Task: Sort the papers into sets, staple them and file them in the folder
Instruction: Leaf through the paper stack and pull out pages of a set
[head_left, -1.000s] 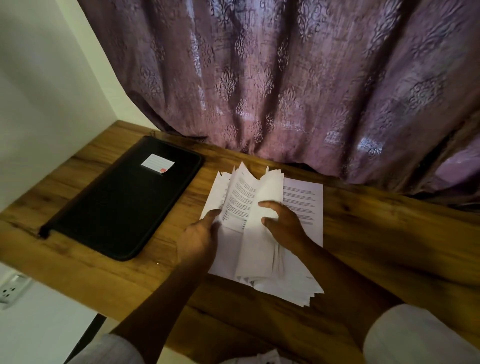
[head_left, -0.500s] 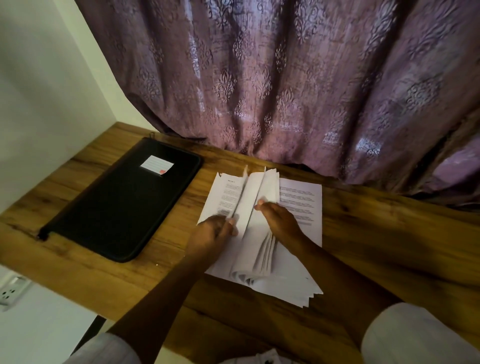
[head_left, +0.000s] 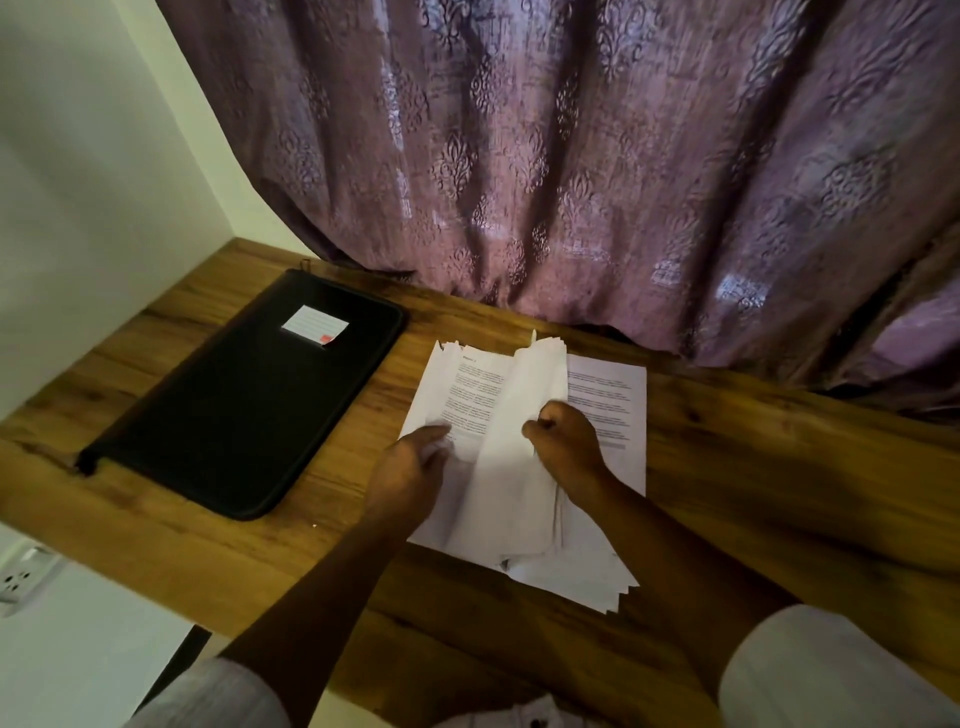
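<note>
Wood-grain laminate, warm brown with darker knots, makes up the surface (head_left: 779, 467) that carries everything. The papers (head_left: 608, 395) lie near its middle as a loose white stack of thin sheets printed with blocks of small text, their lower corners fanned out in uneven steps toward the near edge. Part of the stack is lifted and bowed into a soft arch with its blank side up, leaving printed pages showing flat on either side.

The right hand (head_left: 566, 447) is curled into a fist round the right edge of that arched bundle, gripping it. The left hand (head_left: 410, 473) pinches the sheets on the left side of the stack, thumb on top of a printed page and creased paper showing between its fingers.

Well to the left of the papers and apart from them lies the folder (head_left: 244, 400), closed and flat: a black rectangle with rounded corners and a matte, faintly textured cover. A small white lined label (head_left: 314, 325) with a red patch at one corner sits near its far end.

Behind hangs a mauve curtain (head_left: 571, 156) in heavy folds, woven with a raised damask pattern.
</note>
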